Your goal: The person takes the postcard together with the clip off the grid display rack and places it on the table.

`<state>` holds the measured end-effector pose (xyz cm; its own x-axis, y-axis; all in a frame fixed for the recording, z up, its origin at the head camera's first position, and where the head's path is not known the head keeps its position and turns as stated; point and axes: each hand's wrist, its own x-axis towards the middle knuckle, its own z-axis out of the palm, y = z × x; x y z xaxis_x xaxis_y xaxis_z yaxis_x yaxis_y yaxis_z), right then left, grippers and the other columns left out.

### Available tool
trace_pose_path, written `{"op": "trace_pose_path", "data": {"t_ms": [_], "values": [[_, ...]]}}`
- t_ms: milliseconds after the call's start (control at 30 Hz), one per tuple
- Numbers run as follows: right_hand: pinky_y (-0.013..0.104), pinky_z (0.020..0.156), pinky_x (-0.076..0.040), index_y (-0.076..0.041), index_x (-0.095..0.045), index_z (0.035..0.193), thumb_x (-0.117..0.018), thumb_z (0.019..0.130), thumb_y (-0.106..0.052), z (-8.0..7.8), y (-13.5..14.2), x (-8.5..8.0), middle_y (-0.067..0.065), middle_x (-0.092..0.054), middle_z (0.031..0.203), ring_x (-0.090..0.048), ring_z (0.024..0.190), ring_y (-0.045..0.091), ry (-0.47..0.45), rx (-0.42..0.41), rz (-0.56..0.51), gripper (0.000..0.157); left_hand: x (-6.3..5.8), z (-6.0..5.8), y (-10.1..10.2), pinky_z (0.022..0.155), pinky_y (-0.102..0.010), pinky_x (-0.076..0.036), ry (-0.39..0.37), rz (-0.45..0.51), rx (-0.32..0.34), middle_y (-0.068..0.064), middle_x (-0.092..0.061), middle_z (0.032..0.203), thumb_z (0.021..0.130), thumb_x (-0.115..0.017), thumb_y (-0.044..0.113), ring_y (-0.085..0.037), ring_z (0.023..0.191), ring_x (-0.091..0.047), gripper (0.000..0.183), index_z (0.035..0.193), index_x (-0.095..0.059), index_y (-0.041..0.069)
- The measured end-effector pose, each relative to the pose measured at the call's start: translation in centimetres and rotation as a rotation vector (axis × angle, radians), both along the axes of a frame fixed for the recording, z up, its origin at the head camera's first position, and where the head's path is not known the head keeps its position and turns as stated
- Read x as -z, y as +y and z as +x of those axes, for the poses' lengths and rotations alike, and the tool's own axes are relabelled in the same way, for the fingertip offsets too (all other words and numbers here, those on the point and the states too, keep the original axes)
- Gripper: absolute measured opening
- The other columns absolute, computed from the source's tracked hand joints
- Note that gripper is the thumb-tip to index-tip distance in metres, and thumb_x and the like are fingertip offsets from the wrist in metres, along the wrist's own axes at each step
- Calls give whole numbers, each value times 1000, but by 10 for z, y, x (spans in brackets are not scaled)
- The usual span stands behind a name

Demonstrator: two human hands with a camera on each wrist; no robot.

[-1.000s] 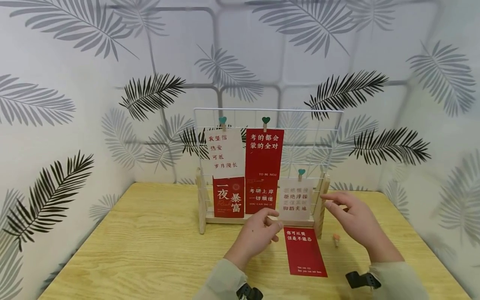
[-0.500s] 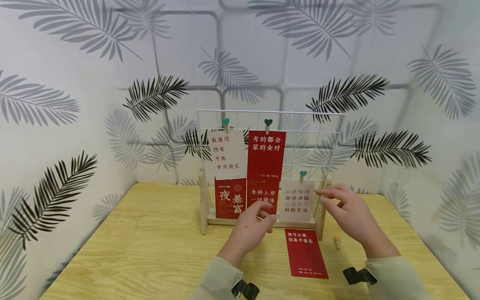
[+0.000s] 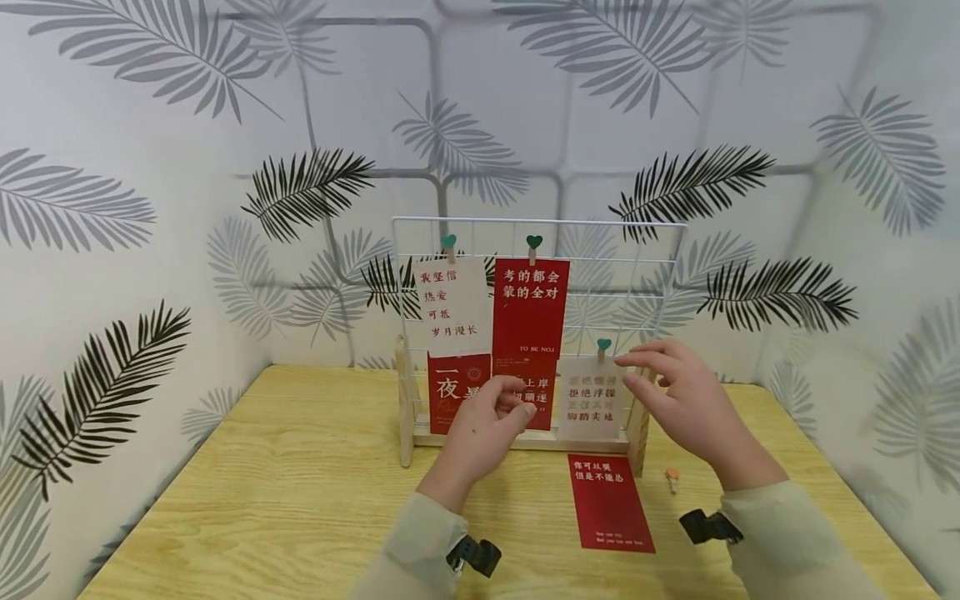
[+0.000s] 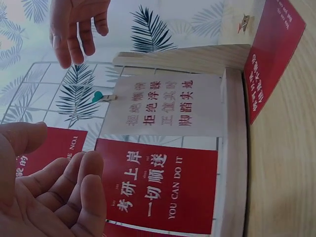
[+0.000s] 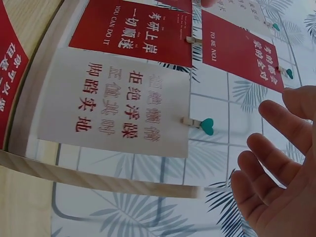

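White card [image 3: 590, 402] was pinned to the wood-based wire rack [image 3: 585, 446] by a heart-topped peg [image 3: 603, 344], seemingly for hands-free display; left grip [image 3: 482, 427] and right grip [image 3: 681, 402] were relaxed, empty.

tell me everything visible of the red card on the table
The rectangular red paper-like card lies flat, print up, on the yellow woodgrain table in front of the white wire rack; contact there is unclear. White Chinese characters head it, with small lettering near the bottom. Neither left hand nor right hand touches it.
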<state>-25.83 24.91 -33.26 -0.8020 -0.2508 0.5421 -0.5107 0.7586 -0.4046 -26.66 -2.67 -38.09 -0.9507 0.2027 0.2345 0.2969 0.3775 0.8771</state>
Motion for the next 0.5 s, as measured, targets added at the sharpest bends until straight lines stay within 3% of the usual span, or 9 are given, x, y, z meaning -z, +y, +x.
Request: {"op": "trace_pose_path", "data": {"t_ms": [267, 500], "values": [[59, 91, -47, -12, -73, 122, -64, 100, -25, -4, -14, -26, 9, -58, 128, -52, 119, 33, 41, -12, 35, 26, -17, -4, -5, 84, -39, -53, 13, -7, -25, 9, -64, 110, 99, -65, 37, -14, 101, -61, 43, 137, -58, 20], [61, 101, -40, -13, -73, 122, -66, 99, -23, -5, -25, -44, 9, -58, 129, -49, 124, 32, 75, -29, 55, 26, -24, -8, -7, 87, -39, -53, 32, -5, -35, 8, -64, 114, 98, -65, 36, -16, 105, -60, 43, 137, -58, 20]]}}
